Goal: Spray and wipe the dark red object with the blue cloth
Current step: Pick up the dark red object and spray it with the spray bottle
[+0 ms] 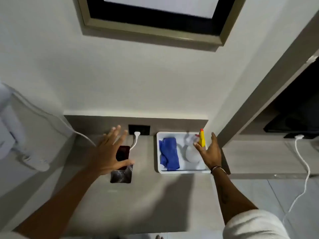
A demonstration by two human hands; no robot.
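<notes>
A dark red phone-like object (122,153) stands in a clear shiny holder (120,176) on the grey shelf (151,195). My left hand (108,152) hovers over it with fingers spread, the thumb across its lower edge, holding nothing. A crumpled blue cloth (168,153) lies in the left half of a white tray (161,170). A white spray bottle (191,152) with a yellow and red trigger head (202,138) lies in the tray's right half. My right hand (209,152) is open just right of the bottle, fingertips near the trigger.
A black wall socket (139,129) with a white plug and cable (135,140) sits behind the red object. A framed picture (155,19) hangs above. A white appliance (10,135) is at the left. Another white cable (303,169) hangs at the right.
</notes>
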